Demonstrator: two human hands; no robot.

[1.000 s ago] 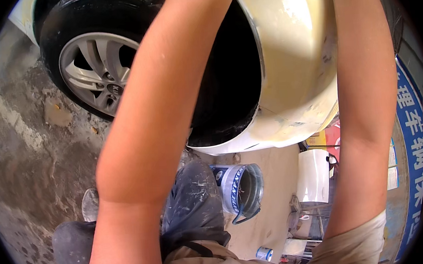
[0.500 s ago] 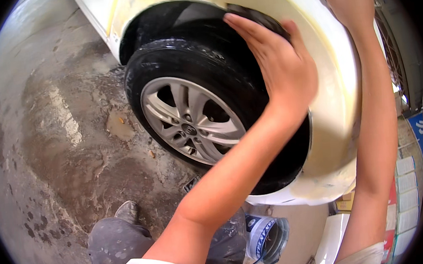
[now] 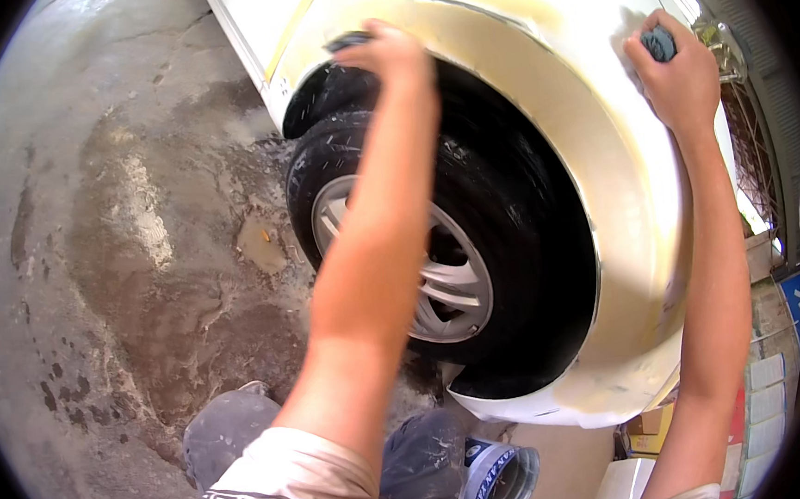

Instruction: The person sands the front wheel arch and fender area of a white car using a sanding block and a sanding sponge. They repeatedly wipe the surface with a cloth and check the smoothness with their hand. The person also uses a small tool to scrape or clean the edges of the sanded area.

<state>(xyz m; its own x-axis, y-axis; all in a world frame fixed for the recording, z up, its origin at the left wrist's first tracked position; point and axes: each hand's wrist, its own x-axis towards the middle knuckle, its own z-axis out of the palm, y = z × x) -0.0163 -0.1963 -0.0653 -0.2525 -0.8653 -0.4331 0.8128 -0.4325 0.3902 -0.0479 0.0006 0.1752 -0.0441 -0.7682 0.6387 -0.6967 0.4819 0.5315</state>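
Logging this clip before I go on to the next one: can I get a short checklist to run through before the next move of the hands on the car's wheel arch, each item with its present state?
1. Left hand on the wheel arch edge above the tyre: ok, it presses a dark pad there.
2. Right hand has hold of its tool: ok, fingers closed on a grey-blue block.
3. Block flat on the cream panel: cannot tell, the hand hides the contact.
4. Bucket clear of the knees: ok, it stands beside them on the floor.
5. Floor dry: not ok, stained and patchy.
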